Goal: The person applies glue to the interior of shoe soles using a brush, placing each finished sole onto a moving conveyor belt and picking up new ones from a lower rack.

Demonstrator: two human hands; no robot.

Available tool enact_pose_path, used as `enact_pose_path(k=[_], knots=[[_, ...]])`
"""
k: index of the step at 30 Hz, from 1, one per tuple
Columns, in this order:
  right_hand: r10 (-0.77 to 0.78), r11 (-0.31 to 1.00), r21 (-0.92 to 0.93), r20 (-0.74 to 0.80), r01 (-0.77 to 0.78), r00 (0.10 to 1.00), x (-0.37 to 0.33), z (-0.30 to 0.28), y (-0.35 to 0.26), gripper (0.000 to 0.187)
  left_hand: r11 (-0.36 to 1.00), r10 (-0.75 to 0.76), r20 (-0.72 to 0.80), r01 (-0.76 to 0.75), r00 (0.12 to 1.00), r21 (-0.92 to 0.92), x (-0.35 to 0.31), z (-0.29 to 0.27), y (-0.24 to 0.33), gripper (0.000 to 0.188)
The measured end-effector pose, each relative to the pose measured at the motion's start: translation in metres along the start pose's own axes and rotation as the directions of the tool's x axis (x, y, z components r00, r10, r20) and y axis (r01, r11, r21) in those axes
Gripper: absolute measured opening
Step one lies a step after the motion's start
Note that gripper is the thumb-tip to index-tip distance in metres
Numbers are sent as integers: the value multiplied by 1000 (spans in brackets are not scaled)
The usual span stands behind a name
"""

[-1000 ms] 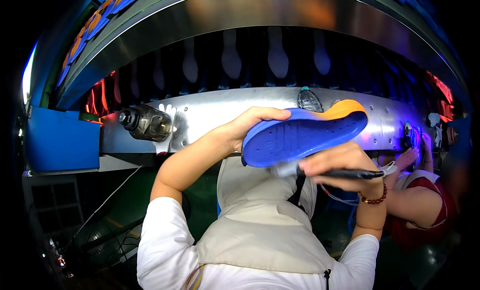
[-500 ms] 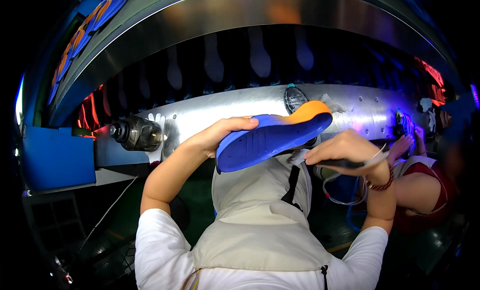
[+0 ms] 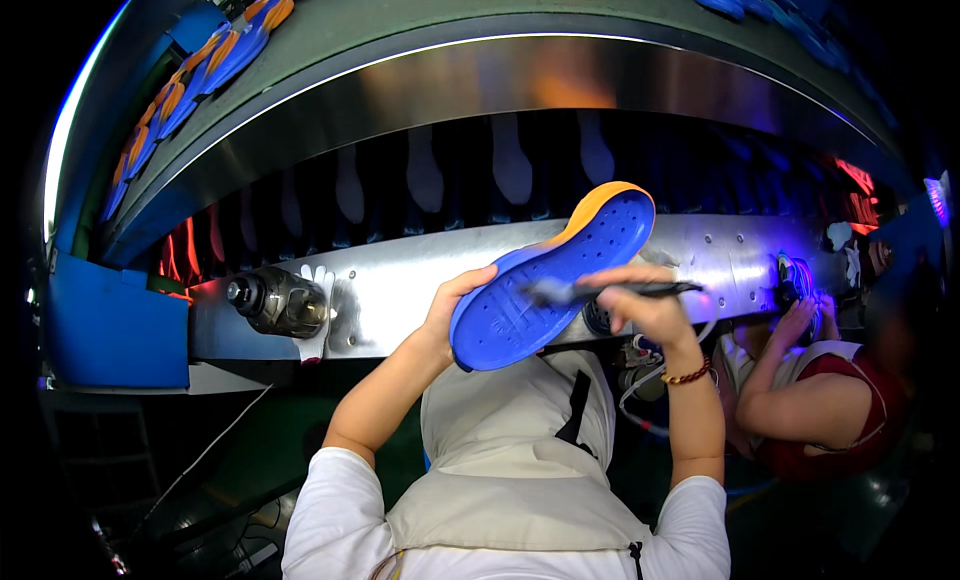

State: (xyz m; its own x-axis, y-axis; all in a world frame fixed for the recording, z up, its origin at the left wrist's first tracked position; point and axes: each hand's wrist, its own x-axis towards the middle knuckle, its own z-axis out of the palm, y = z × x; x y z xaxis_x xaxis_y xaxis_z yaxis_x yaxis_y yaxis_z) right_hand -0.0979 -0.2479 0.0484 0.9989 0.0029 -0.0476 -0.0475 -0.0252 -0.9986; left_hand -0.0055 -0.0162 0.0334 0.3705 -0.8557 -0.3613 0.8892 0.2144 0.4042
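left hand (image 3: 452,302) pinching sole (image 3: 563,257) by edge; right hand (image 3: 650,302) pinching brush (image 3: 556,292), tip over sole face. brushing looks mid-way; coverage done or left, cannot tell.

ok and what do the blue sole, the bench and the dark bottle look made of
Blue sole: probably foam or rubber, satin, with moulded lines and small holes. Bench: metal, likely steel, smooth, with bright silvery glare. Dark bottle: seemingly tinted plastic, glossy and translucent, though glass is possible.
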Motion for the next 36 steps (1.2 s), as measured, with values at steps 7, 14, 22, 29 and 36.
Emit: enact_pose_path(k=[7, 14, 22, 29, 36], knots=[[-415, 892, -421, -617, 165, 668, 21, 14, 42, 22, 996, 27, 24, -24, 999, -90, 16, -21, -17, 55], [-334, 924, -194, 15, 331, 942, -32, 62, 5, 23, 995, 97, 32, -97, 995, 7, 6, -24, 4, 56], [-216, 808, 476, -307, 347, 927, -40, 23, 25, 27, 618, 696, 281, -750, 661, 235, -31, 65, 119, 64], [-121, 783, 542, -349, 305, 929, -28, 29, 43, 24, 381, 834, -157, -760, 528, -527, 36, 101, 245, 80], [19, 728, 633, -402, 263, 916, -29, 31, 52, 21, -14, 875, 171, -329, 453, 944, 129, 131, 328, 84]])
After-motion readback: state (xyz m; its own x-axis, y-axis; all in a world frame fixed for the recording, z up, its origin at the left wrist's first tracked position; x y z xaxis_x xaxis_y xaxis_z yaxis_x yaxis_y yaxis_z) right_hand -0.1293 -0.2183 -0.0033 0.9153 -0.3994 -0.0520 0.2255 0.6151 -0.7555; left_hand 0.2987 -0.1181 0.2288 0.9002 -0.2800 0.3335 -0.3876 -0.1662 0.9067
